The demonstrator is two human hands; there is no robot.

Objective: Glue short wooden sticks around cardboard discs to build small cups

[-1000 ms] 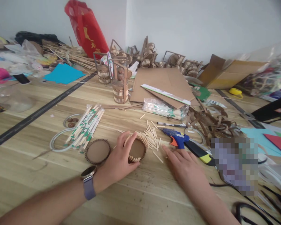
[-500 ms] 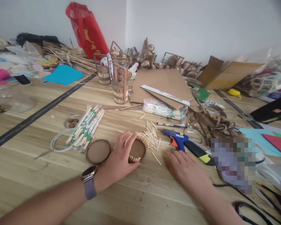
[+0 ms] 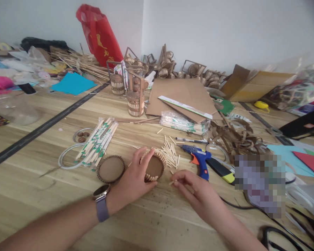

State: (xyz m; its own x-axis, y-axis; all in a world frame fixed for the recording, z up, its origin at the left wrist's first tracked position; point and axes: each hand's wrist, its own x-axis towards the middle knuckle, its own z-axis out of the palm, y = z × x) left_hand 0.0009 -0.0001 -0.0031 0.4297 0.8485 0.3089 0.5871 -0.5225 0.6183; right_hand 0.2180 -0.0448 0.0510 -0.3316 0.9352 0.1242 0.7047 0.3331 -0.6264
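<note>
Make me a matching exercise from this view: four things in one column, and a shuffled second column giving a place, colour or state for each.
Column one
1. Left hand
2. Right hand
3. Bag
4. Glue gun

Column two
A. Blue, with an orange trigger
B. Pinching a short stick
C. At the back, near the wall
D. Holding a stick-edged round piece

Pairs: 1-D, 2-B, 3-C, 4-A

Place: craft workshop, by its look | Evidence: glue gun (image 3: 202, 156), short loose sticks (image 3: 170, 150), cardboard sheet (image 3: 183, 89), heaped handled baskets (image 3: 163, 72)
</note>
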